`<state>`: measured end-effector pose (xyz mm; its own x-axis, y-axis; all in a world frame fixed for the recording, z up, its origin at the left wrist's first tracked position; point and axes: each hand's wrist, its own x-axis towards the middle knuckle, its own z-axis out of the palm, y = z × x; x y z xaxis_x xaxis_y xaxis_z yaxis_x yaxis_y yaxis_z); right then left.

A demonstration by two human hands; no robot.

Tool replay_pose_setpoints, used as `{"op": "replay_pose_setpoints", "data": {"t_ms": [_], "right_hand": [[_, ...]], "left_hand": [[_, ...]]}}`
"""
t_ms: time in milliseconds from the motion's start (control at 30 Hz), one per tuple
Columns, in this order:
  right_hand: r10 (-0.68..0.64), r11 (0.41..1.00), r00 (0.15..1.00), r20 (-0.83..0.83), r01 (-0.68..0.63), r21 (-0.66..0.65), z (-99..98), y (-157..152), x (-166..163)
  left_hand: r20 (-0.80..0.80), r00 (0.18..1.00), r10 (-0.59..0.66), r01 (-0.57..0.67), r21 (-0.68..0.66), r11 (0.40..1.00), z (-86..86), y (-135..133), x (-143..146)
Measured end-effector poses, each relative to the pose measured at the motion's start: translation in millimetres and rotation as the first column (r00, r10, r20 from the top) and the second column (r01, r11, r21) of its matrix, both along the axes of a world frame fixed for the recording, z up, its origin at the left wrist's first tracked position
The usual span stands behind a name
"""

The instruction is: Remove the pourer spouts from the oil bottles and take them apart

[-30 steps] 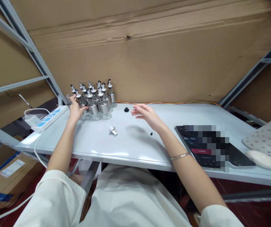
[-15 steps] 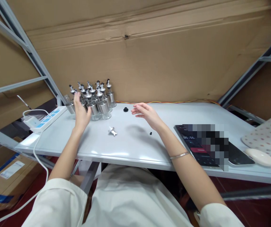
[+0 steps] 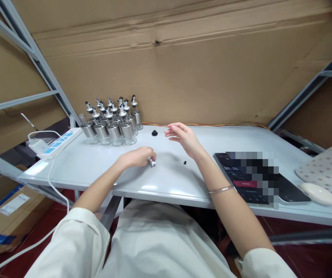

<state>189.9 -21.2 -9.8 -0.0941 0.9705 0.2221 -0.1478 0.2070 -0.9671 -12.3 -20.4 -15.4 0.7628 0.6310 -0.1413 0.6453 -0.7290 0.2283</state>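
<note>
My left hand (image 3: 140,156) is closed around a small silver pour spout (image 3: 152,162), low over the table, with the spout's end poking out below the fingers. Above the table, my right hand (image 3: 183,137) hovers with its fingers loosely extended and nothing in them. A black round stopper (image 3: 154,133) lies to the left of the right hand. Nearer the front edge is a tiny black cap (image 3: 184,162). Several glass oil bottles with steel sleeves (image 3: 115,131) stand grouped at the back left, most topped with silver spouts; the leftmost bottle (image 3: 88,129) has a bare glass neck.
A white power strip (image 3: 63,143) with a plugged-in charger and cable sits on the left edge. At the right lie a tablet (image 3: 241,181) showing a timer, a white oval object (image 3: 319,193) and a dotted cloth item (image 3: 325,166). Cardboard (image 3: 200,77) walls the back.
My left hand has come away from the bottles, moving right and toward me, and has taken hold of the silver spout. My right hand has barely moved.
</note>
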Motion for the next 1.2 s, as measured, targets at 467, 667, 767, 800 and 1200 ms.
{"op": "replay_pose_setpoints", "data": {"t_ms": [467, 667, 767, 800, 1200], "right_hand": [[-0.019, 0.999, 0.997, 0.080, 0.016, 0.036, -0.9, 3.2, 5.2], [-0.111, 0.986, 0.898, 0.427, 0.047, 0.159, -5.9, 6.5, 7.5], [-0.072, 0.982, 0.758, 0.648, -0.059, 0.178, -9.7, 6.2, 7.0], [-0.043, 0.979, 0.730, 0.682, -0.105, 0.174, -10.8, 6.0, 6.7], [0.007, 0.968, 0.735, 0.678, -0.175, 0.180, -10.6, 7.2, 13.1]], "left_hand": [[0.657, 0.611, 0.443, 0.304, -0.711, 0.634, -44.5, 23.2, 25.7], [0.627, 0.432, 0.649, 0.296, -0.778, 0.555, -53.9, 23.0, 35.9], [0.641, 0.417, 0.644, 0.261, -0.763, 0.591, -57.4, 23.3, 37.8], [0.643, 0.429, 0.634, 0.253, -0.760, 0.599, -58.2, 23.6, 38.0], [0.641, 0.436, 0.632, 0.273, -0.763, 0.586, -54.4, 20.1, 36.9]]}}
